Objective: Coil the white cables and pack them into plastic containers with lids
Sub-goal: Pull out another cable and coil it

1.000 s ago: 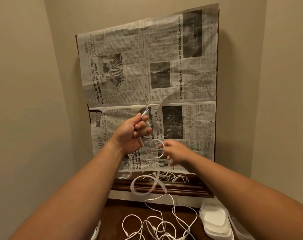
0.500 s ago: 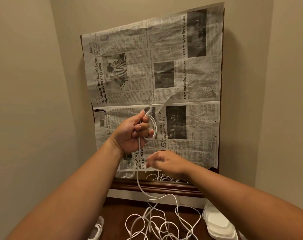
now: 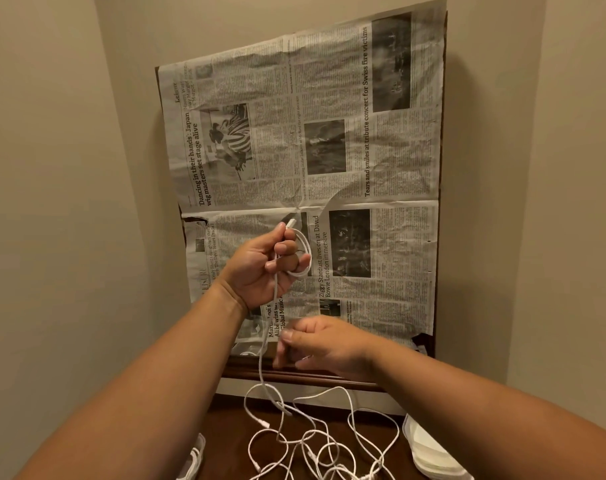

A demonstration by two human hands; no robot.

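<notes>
My left hand (image 3: 260, 265) is raised in front of the newspaper and grips a white cable (image 3: 272, 317), with a small loop (image 3: 305, 247) wound over its fingers and the plug end sticking up. The cable hangs straight down from that hand. My right hand (image 3: 325, 344) is lower, fingers curled beside the hanging strand; whether it pinches the cable is unclear. Below lies a tangle of white cables (image 3: 315, 441) on the dark wooden surface. A stack of white plastic lids (image 3: 429, 448) sits at the lower right.
A newspaper sheet (image 3: 329, 150) covers a dark framed panel against the beige wall corner. A clear plastic container (image 3: 194, 459) shows at the lower left edge. Walls close in on both sides.
My left hand now holds a finished loop around its fingers. My right hand dropped lower along the hanging cable, and the strand now hangs straight.
</notes>
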